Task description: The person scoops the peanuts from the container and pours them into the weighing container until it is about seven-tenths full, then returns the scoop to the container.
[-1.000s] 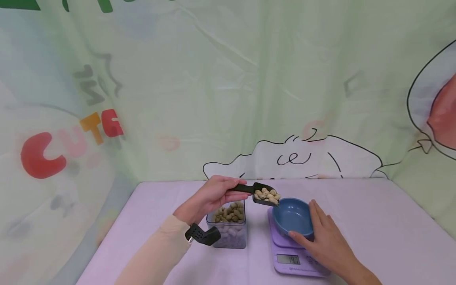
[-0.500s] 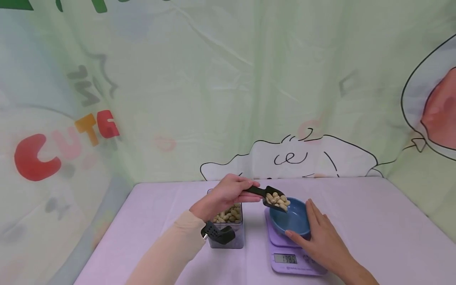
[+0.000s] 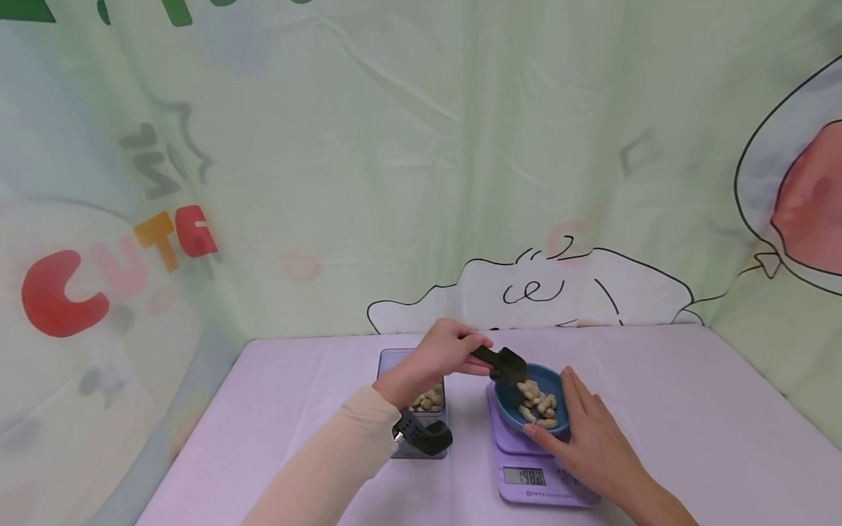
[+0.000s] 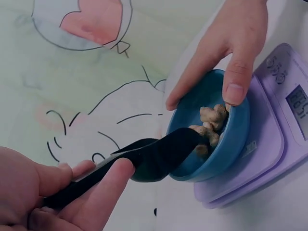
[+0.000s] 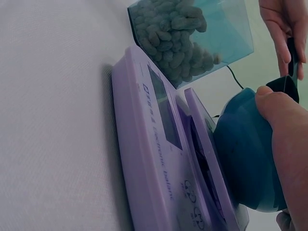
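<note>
My left hand (image 3: 449, 351) grips a black scoop (image 3: 508, 365) by its handle. The scoop tilts down over the left rim of a blue bowl (image 3: 503, 413). Peanuts (image 3: 539, 405) in their shells tumble off its tip and lie in the bowl. Around the bowl's right side my right hand (image 3: 595, 431) holds on, thumb over the near rim and fingers along the far side. Beneath the bowl is a purple kitchen scale (image 3: 549, 491) with a lit number display. In the left wrist view the scoop (image 4: 168, 149) hides part of the peanuts.
Left of the scale stands a clear container (image 3: 421, 446) of peanuts, partly hidden by my left forearm. Both stand on a pale table (image 3: 296, 380). A printed curtain (image 3: 329, 183) hangs behind and at the sides.
My left hand has moved right with the scoop and tipped it over the bowl. Peanuts have passed from scoop to bowl. My right hand keeps its place on the bowl.
</note>
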Demonstrator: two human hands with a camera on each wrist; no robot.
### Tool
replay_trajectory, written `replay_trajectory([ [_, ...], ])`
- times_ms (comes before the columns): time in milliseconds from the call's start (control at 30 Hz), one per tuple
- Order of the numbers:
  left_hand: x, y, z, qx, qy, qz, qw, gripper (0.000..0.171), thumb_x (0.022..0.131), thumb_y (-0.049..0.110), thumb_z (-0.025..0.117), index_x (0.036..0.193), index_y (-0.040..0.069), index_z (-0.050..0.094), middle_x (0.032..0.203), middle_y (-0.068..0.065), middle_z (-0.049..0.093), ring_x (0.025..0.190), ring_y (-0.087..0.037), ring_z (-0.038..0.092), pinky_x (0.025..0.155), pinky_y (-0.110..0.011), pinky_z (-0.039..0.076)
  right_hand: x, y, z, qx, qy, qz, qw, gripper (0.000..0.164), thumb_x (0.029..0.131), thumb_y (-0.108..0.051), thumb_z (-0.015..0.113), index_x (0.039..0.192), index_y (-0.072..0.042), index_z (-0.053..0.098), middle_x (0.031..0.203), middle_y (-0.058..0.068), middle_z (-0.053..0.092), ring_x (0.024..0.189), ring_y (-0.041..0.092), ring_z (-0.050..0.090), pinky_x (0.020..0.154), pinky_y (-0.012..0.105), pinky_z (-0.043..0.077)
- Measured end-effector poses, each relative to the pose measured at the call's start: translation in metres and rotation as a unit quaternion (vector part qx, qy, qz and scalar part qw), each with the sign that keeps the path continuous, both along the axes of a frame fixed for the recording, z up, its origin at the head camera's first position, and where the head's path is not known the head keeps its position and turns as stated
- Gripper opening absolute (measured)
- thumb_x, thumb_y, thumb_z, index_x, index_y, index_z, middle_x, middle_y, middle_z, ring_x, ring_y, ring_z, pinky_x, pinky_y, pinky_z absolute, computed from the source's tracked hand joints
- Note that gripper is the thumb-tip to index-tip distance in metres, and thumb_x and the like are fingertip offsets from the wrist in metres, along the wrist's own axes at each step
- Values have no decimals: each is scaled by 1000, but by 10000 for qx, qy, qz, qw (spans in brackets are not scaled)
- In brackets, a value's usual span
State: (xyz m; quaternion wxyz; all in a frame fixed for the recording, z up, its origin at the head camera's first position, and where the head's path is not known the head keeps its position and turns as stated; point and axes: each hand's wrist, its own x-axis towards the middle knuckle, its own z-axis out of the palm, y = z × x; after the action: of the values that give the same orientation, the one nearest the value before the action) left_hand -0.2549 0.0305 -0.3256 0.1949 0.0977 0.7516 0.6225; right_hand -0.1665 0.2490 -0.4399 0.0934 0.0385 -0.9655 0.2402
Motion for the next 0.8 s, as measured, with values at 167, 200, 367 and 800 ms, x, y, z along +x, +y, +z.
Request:
replay_trajectory([
  [167, 7, 7, 5, -753, 836, -212, 9934, 24, 103, 9, 53, 107, -6, 71, 99, -18, 70, 84, -26, 76, 68, -25, 64, -1, 0, -2, 11, 87, 30, 10000, 115, 86, -65, 63, 156, 6, 7, 158, 34, 20, 140, 57, 26, 116, 69, 24],
  [200, 9, 7, 7, -885, 1012, -291, 9905, 24, 102, 9, 53, 106, -6, 71, 100, -18, 70, 83, -25, 75, 67, -24, 64, -1, 0, -2, -1, 93, 34, 10000, 115, 86, -65, 63, 156, 6, 7, 158, 34, 20, 140, 57, 26, 116, 69, 24],
  [367, 14, 10, 10, -1422, 1636, -584, 9745, 23, 103, 9, 53, 108, -6, 69, 102, -16, 69, 80, -20, 72, 64, -19, 62, -2, 0, -1, -31, 84, 47, 9999, 115, 86, -64, 64, 156, 7, 7, 158, 34, 19, 141, 57, 26, 117, 69, 23],
  [800, 12, 1, 10, -1388, 1417, -436, 9792, 22, 101, 13, 57, 109, -3, 70, 100, -14, 71, 73, -18, 75, 62, -23, 63, -2, 0, -1, -13, 19, 21, 10000, 115, 86, -65, 63, 156, 7, 6, 157, 36, 19, 140, 57, 26, 116, 70, 22],
])
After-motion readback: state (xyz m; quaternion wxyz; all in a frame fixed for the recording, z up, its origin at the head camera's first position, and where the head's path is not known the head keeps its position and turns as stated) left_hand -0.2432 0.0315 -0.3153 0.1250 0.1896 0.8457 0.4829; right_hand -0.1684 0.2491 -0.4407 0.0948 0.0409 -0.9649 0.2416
